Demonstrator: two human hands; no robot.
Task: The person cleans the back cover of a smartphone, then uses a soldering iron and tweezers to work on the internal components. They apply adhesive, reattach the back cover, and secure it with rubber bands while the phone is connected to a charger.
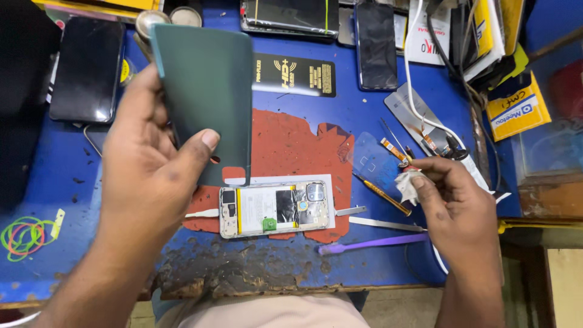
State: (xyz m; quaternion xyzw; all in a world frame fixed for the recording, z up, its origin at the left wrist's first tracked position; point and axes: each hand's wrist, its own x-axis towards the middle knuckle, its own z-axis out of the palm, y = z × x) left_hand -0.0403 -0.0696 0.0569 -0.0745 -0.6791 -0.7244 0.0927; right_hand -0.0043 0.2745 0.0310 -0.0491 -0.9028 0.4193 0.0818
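As left hand [149, 161] hides cover [206, 91], edge blurred

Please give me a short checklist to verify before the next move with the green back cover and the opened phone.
1. Left hand grips the green back cover firmly: ok, thumb on its face.
2. Right hand holds the white cloth: ok.
3. Opened phone lies flat on the blue mat, battery side up: ok.
4. Inner face of the cover is clean: cannot tell, it is blurred.
5. Space beside the phone is free of tools: not ok, tweezers and a purple spudger lie close.
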